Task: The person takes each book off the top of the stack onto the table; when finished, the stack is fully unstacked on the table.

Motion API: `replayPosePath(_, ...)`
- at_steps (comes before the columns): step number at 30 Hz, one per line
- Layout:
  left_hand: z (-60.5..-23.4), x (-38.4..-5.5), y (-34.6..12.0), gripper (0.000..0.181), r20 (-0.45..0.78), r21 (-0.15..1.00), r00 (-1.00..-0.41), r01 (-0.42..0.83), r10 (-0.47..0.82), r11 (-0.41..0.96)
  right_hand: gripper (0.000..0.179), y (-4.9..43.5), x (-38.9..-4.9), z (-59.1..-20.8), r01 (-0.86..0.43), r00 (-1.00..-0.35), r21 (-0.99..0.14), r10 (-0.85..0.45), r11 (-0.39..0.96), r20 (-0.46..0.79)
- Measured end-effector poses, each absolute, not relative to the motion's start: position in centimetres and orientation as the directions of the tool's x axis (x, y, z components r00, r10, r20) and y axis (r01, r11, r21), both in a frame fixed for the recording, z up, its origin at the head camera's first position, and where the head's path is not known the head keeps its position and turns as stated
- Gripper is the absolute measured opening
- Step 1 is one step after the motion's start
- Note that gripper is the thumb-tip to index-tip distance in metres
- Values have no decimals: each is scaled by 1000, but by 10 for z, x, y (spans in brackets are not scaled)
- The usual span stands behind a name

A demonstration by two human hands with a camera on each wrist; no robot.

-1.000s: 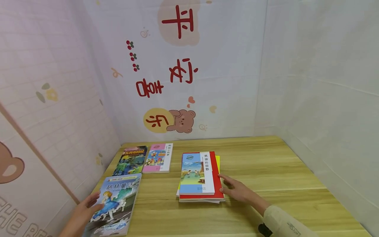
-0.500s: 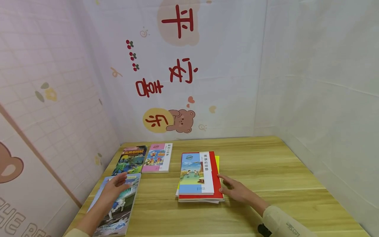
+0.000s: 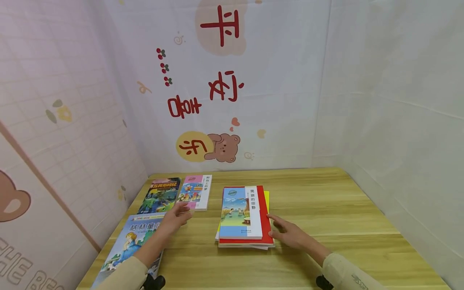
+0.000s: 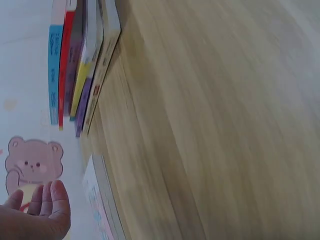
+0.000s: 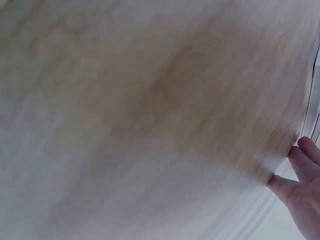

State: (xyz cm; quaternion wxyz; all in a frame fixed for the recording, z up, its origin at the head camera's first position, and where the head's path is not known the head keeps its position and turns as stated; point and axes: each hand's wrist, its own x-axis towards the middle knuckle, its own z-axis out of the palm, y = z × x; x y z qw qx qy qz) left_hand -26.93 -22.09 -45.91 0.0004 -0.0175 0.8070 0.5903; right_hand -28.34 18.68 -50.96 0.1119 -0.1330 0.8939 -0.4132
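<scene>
My left hand (image 3: 175, 220) is in the air over the right edge of the Grimm fairy-tale book (image 3: 139, 241), just below the pink book (image 3: 193, 193). Its fingers are loosely bent and hold nothing; in the left wrist view the same hand (image 4: 45, 212) shows at lower left. My right hand (image 3: 290, 233) lies by the right side of a stack, its fingertips at the edge of the red book (image 3: 266, 227). A blue-and-white book (image 3: 233, 217) is on top of that stack. In the right wrist view, the right hand (image 5: 302, 187) has extended fingers beside the stack.
A dark green comic-style book (image 3: 159, 195) lies at the table's far left, beside the pink one. The wooden table (image 3: 326, 201) meets printed cloth walls at the back, left and right. A yellow book edge (image 3: 267, 197) sticks out of the stack.
My left hand has moved right and away from me, from over the Grimm book's left side toward the pink book. The right hand and the stack stay in place.
</scene>
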Motion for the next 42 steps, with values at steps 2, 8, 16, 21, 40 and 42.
replayPosePath(2,-464,-273,-211,58,-16,953,-1000,-20,-15,304,65,186,-283,-510,-154,-937,-764,-338,627,-88)
replayPosePath(8,-473,-283,-180,62,-47,957,-999,-48,-10,285,65,184,-284,-508,-172,-938,-746,-338,643,-75)
replayPosePath(16,-486,-289,-151,68,-98,977,-994,-88,45,196,65,187,-284,-510,-154,-941,-750,-327,643,-87)
replayPosePath(21,-492,-285,-142,72,-118,980,-990,-103,79,172,65,187,-283,-510,-167,-938,-758,-338,631,-75)
replayPosePath(40,-502,-269,-134,76,-114,972,-991,-97,67,212,66,186,-283,-508,-149,-943,-743,-320,652,-91)
replayPosePath(42,-504,-267,-132,76,-101,973,-992,-82,76,215,66,186,-282,-508,-146,-943,-745,-318,651,-94)
